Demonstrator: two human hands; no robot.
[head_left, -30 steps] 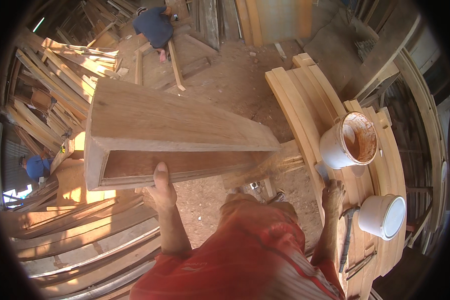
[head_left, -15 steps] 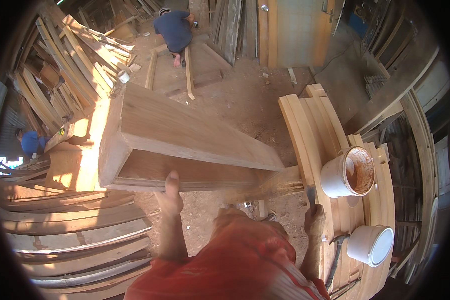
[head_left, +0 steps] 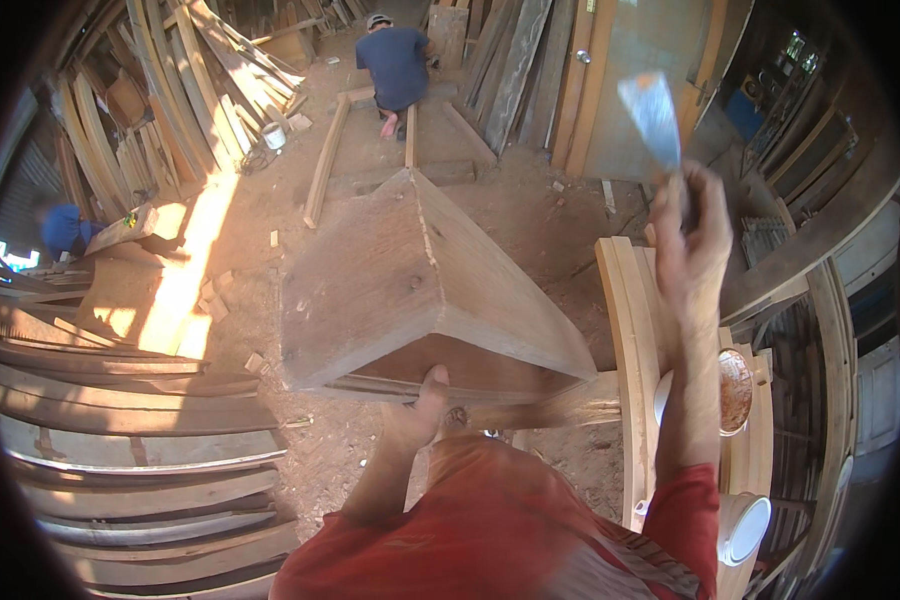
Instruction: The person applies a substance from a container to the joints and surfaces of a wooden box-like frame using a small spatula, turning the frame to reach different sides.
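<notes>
"Wooden box point(head_left: 360, 280): located where?"

"In front of the red shirt point(head_left: 470, 530), roughly mid-view, above the floor point(head_left: 540, 220). Tilted, with a long edge running up toward the far end and the hollow side facing the wearer. Just beside a wooden beam point(head_left: 560, 408) at the right end; cannot tell whether touching."

"And for the left hand point(head_left: 417, 418)?"

"Clamped on the near lower edge of the wooden box, with thumb hooked over the rim into the hollow. Can't see the fingers, tucked below."

"Right hand point(head_left: 692, 240)?"

"Raised, apart from the box. Curled tight around the handle of a scraper point(head_left: 654, 120), with blade pointing up. Bit blurred."

"Anything by that arm?"

"Yes: a stack of pale boards point(head_left: 625, 350), carrying a smeared bucket point(head_left: 737, 390), reddish-brown inside and partly behind the forearm point(head_left: 697, 390), plus a white lidded bucket point(head_left: 746, 530) nearer the wearer."

"Farther off?"

"Up top, a co-worker in dark blue point(head_left: 395, 68), bent low beside wooden frame pieces point(head_left: 327, 160) on the floor. Right of there, a door point(head_left: 630, 130). At far left, another person in blue point(head_left: 62, 228). Lower left, rows of curved planks point(head_left: 140, 452)."
</notes>
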